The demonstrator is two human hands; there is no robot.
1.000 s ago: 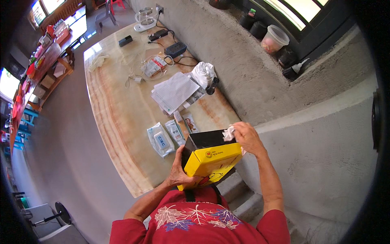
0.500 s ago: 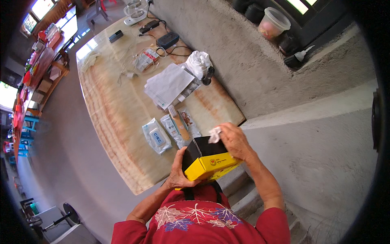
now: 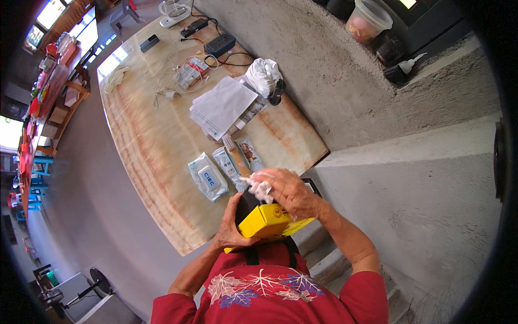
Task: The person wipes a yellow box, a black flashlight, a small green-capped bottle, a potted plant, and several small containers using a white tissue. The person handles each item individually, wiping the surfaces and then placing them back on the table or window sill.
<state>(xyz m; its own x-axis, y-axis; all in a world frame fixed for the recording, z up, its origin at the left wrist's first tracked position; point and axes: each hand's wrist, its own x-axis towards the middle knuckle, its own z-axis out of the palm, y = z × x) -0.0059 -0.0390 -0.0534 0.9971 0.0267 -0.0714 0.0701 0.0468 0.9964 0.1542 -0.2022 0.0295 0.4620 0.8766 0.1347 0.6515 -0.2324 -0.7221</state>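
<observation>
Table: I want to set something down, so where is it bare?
Bare: the table left of the wipes, and the patch between the cloth and right hand. Crowded: around the brush, and near the dark box.

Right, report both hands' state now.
Left hand: holding the yellow-and-black box.
Right hand: closed, holding a crumpled white wad.

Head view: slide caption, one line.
Left hand grips a yellow-and-black box; right hand holds a crumpled white wad at its black side.
</observation>
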